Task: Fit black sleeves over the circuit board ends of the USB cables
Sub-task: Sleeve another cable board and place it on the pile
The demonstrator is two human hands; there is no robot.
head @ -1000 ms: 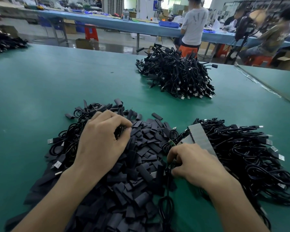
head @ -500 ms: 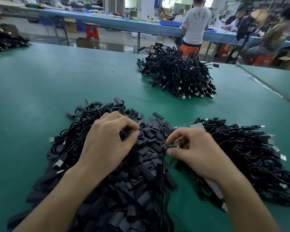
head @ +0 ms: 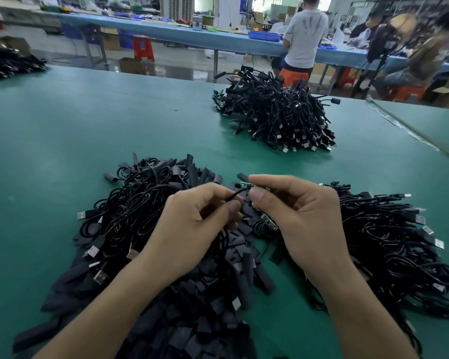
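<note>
My right hand (head: 298, 216) pinches a small green circuit board (head: 246, 185) between thumb and forefinger, raised above the pile. A thin black cable (head: 232, 197) runs from that board into my left hand (head: 192, 229), whose fingers are closed around it. A second green board (head: 267, 222) shows under my right palm. Flat black sleeves (head: 192, 320) lie heaped on the green table below both hands, mixed with USB cables (head: 119, 218) at the left. I cannot tell whether my left hand also holds a sleeve.
Another heap of USB cables (head: 399, 250) lies at my right. A further cable pile (head: 278, 117) sits across the green table (head: 88, 125), and one more (head: 8, 64) at the far left edge. People sit and stand at a blue bench (head: 218, 40) behind.
Both hands have risen off the pile and come together. My right hand lifted the cable's circuit board end up, and my left hand left the sleeve heap and closed on the cable.
</note>
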